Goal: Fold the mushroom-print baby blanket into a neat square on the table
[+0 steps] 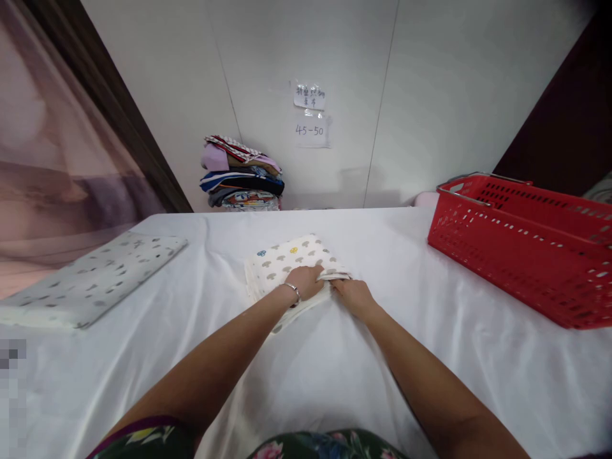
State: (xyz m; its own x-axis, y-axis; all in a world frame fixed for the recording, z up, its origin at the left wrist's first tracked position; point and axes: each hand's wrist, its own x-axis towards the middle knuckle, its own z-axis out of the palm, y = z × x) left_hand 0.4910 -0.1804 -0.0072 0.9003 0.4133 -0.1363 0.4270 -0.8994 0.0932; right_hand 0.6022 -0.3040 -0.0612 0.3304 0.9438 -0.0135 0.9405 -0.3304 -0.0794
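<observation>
A white cloth [287,255] printed with grey mushroom shapes and a few blue and yellow motifs lies in a folded, layered bundle on the bed-like table. My left hand [306,284], with a bracelet at the wrist, rests on its near right part, fingers curled at a raised fold. At the cloth's right corner, my right hand [354,297] pinches the layered edge between thumb and fingers. Some fingertips of both hands are hidden by the fabric.
A white sheet [478,357] with wrinkles covers the table. On the left lies a folded patterned cloth [105,274]. A red perforated basket [516,255] stands at right. Stacked folded fabrics [243,175] sit beyond the far edge, near paper signs [312,131] on the wall.
</observation>
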